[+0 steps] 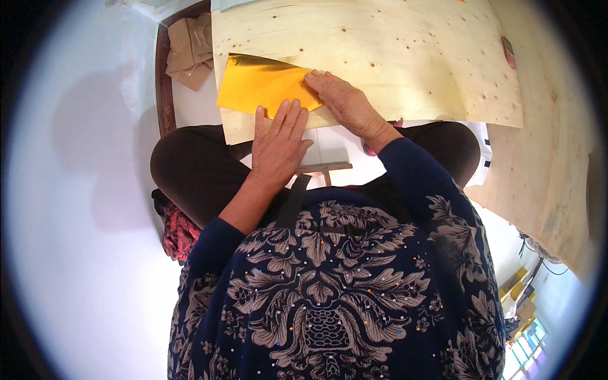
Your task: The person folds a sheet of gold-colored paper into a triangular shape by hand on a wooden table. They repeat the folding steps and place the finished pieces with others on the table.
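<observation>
A shiny gold sheet of foil paper (pixel 253 85) lies on the pale plywood board (pixel 405 69), near its left front corner. Along its far edge runs a dark, mirror-like band. My left hand (pixel 278 142) rests its outstretched fingertips on the sheet's near edge, the fingers slightly apart. At the sheet's right end, my right hand (pixel 345 104) lies flat with straight fingers over the edge. Neither hand grips the sheet. Whether it is folded or a single layer I cannot tell.
Folded brown cardboard (pixel 190 50) sits left of the board inside a dark wooden frame (pixel 166 76). A small reddish object (pixel 508 53) lies at the board's far right. Another wooden surface (pixel 538 171) spreads at right. My knees flank the board's near edge.
</observation>
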Available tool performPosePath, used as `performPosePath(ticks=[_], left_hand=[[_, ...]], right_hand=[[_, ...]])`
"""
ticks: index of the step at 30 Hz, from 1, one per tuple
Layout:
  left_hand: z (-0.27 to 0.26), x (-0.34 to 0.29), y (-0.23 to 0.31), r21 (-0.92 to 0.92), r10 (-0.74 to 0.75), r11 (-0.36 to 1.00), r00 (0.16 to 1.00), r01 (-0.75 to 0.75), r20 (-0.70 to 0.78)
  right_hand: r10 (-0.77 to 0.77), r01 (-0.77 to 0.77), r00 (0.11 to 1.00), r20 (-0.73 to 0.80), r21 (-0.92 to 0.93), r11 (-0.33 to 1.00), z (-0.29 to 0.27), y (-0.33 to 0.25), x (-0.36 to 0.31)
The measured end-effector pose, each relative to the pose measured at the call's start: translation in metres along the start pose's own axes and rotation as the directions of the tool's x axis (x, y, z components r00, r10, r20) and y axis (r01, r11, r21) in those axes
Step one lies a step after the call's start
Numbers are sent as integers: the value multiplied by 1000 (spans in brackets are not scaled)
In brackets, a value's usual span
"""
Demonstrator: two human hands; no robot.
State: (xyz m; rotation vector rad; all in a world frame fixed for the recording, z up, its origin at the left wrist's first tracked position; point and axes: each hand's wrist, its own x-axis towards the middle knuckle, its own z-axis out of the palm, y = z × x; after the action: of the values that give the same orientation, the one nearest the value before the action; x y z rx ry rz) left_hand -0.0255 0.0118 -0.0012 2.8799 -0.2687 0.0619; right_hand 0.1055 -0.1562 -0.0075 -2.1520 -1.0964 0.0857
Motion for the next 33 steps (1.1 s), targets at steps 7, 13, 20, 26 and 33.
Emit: performPosePath(ticks=[7,13,20,26,33], left_hand=[[-4,-20,-11,10,6,1000,999,-6,-39],[-2,-18,-11,17,21,1000,997,-20,-74],[1,-19,-11,8,2,1000,995,-1,-103],[5,-20,-13,19,12,1000,993,-10,-117],[5,-19,-13,3,11,1000,993,-11,-120]], right_hand=[[-75,76,997,11,-90,993,0,-2,2],[-37,23,997,-63,-198,980,18,-13,-1],[-77,87,996,43,-380,921,17,-2,-2],[48,-74,997,-58,-632,771,-11,31,-15],[134,-201,971,-196,-375,905,-30,19,-6]])
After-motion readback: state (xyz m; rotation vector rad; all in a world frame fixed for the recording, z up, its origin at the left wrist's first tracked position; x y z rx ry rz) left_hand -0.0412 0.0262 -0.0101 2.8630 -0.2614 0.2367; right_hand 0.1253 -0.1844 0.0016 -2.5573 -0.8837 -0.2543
